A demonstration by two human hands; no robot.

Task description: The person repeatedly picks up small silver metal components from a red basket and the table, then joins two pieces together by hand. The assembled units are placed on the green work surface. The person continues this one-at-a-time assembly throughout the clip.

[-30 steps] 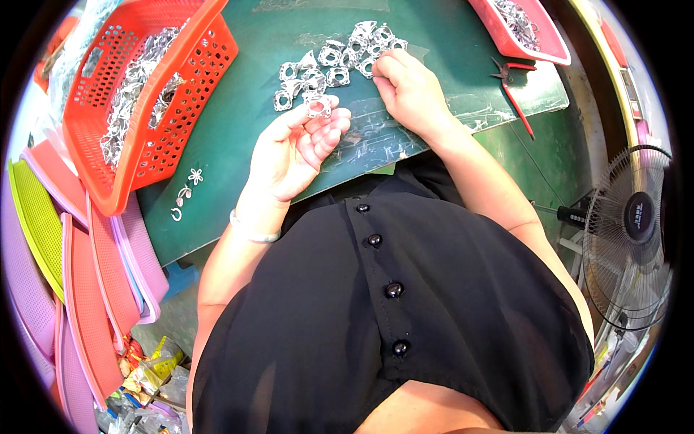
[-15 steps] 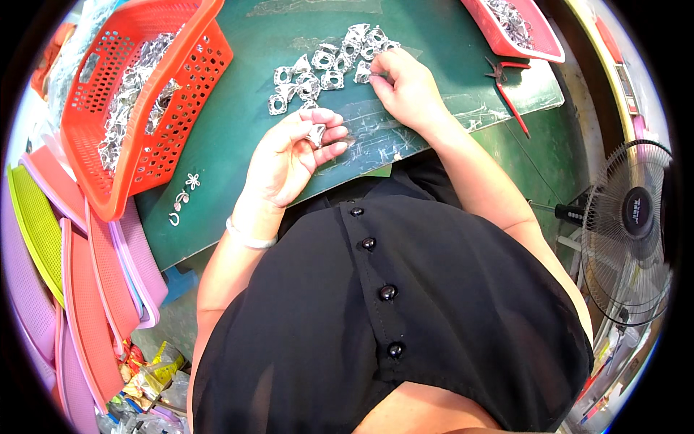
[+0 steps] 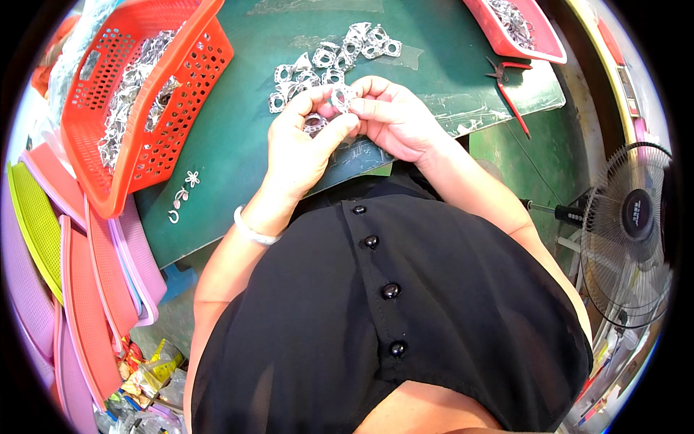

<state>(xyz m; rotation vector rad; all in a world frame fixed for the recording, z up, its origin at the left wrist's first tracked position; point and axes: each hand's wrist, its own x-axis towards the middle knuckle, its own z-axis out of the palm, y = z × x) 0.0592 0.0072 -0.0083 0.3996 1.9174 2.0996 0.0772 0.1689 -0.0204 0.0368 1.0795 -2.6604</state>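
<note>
My hands meet over the near edge of the green table. In my right hand, the thumb and fingers pinch a small silver openwork metal piece. My left hand is closed round a second silver piece, held in its curled fingers. The left fingertips lie close to the right hand's piece; whether they touch it I cannot tell. Just beyond my hands, several similar silver pieces lie in a loose cluster, partly hidden behind the left fingers.
An orange-red perforated basket of silver parts stands at left. A pink tray with metal parts sits at far right, near red-handled pliers. Small loose ornaments lie left. Stacked baskets and a fan flank the table.
My right hand has taken a silver piece from the cluster and brought it toward me, beside my left hand. The left hand has shifted slightly right and turned, keeping its piece.
</note>
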